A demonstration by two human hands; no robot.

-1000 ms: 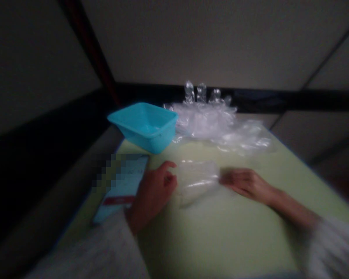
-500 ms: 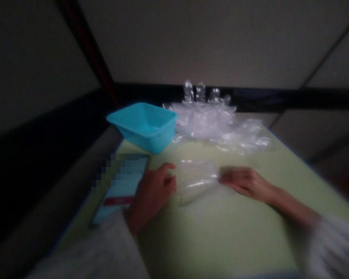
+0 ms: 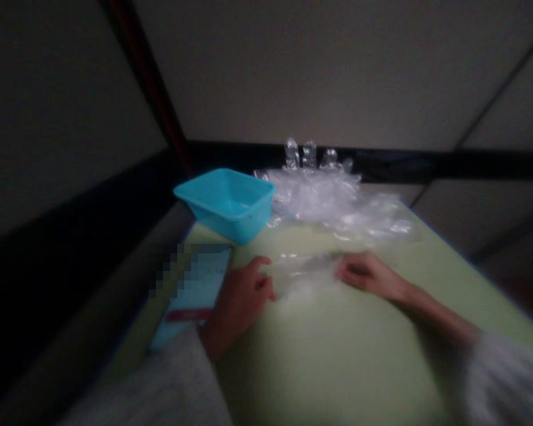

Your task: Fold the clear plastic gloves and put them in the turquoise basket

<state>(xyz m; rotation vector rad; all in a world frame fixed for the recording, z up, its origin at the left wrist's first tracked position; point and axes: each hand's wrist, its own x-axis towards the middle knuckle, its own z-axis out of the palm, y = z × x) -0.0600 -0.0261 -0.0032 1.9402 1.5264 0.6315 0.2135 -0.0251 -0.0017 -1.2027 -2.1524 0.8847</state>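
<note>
A clear plastic bag (image 3: 308,275) lies on the yellow-green table (image 3: 328,349) between my hands, its outline blurred. The fingers of my right hand (image 3: 371,275) pinch its right edge. At its left edge is my left hand (image 3: 244,293), thumb and fingers apart, with nothing seen between them. Under and beside my left forearm lies a flat device with a light screen (image 3: 195,290), partly pixelated.
A turquoise plastic basket (image 3: 249,228) stands at the table's back left. Beside it, a heap of crumpled clear plastic (image 3: 311,192) spreads to the right along the back. A dark grey wall (image 3: 315,71) rises behind.
My right hand's fingers have curled more at the bag's right edge, and the bag looks narrower from front to back. The whole view has shifted slightly, with things lower in the picture.
</note>
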